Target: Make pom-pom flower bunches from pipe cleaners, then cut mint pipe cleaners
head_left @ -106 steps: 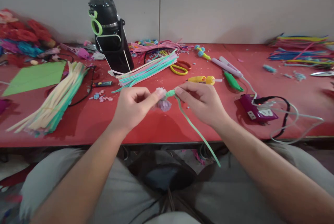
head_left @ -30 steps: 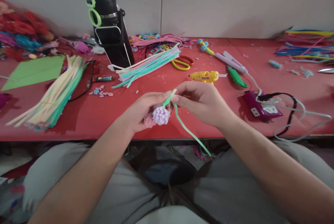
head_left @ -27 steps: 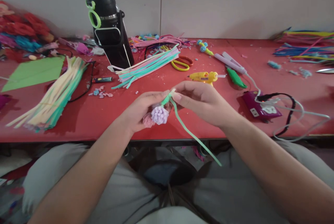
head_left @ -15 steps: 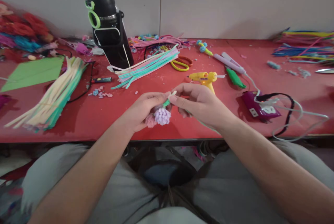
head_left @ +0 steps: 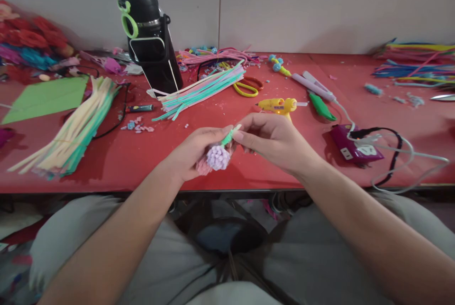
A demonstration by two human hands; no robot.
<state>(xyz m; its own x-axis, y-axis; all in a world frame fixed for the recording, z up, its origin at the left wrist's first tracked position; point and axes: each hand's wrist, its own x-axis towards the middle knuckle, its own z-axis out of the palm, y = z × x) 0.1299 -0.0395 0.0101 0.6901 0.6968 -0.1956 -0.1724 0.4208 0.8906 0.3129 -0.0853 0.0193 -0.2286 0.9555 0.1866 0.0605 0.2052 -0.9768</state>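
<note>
Holds one small flower bunch (head_left: 219, 154) of chenille above the table (head_left: 256, 174), near the middle of its front edge. Grasps it with the left hand (head_left: 194, 151), with thumb stretched along the top and fingers curled around behind, partly out of sight. Pinches with the right hand (head_left: 272, 136), between thumb and forefinger, the pale tip of one green stem (head_left: 228, 137). Counts two heads in the bunch: one lilac flower (head_left: 218, 159) in front and, partly hidden behind it, one pink flower (head_left: 203, 166). Shows in the lilac one a dense, rounded head of many short, blunt petals, facing the front edge; cannot tell the full shape of the pink one. Shows the stem as short, bright, tightly coiled and tilted up toward the right fingertips. Has toward the back edge one black flask (head_left: 156, 68) and, to its right, one slanting pastel bundle (head_left: 202, 90) of chenille stems, one pair of scissors (head_left: 246, 91) and one yellow glue gun (head_left: 277, 104). Has farther right one lilac flat iron (head_left: 313, 86), one green object (head_left: 322, 106) of unclear kind and, nearer the front edge, one purple power adapter (head_left: 357, 146). Has well to the left one cream-and-mint bundle (head_left: 67, 134), near the front edge, and one green sheet (head_left: 46, 98) behind it.
</note>
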